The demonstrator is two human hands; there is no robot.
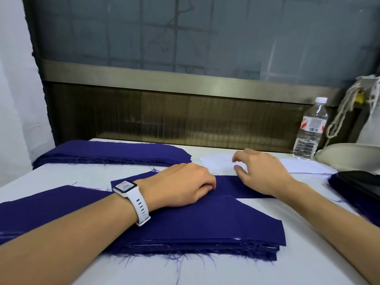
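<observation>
Two purple cloth stacks (205, 227) look mostly unworked while the left hand (181, 185), fingers curled, grips one purple strip (236, 187) and the right hand (262, 171), fingers spread, reaches white pieces (216, 163) at one o'clock.

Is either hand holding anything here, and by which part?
Right hand holds nothing, fingers loose over the white sheets. Left hand rests curled on the purple cloth strip near its middle; a pinch cannot be told.

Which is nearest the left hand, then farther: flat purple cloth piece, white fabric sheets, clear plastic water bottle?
1. Flat purple cloth piece, under the left hand.
2. White fabric sheets, just beyond.
3. Clear plastic water bottle, far right.
</observation>
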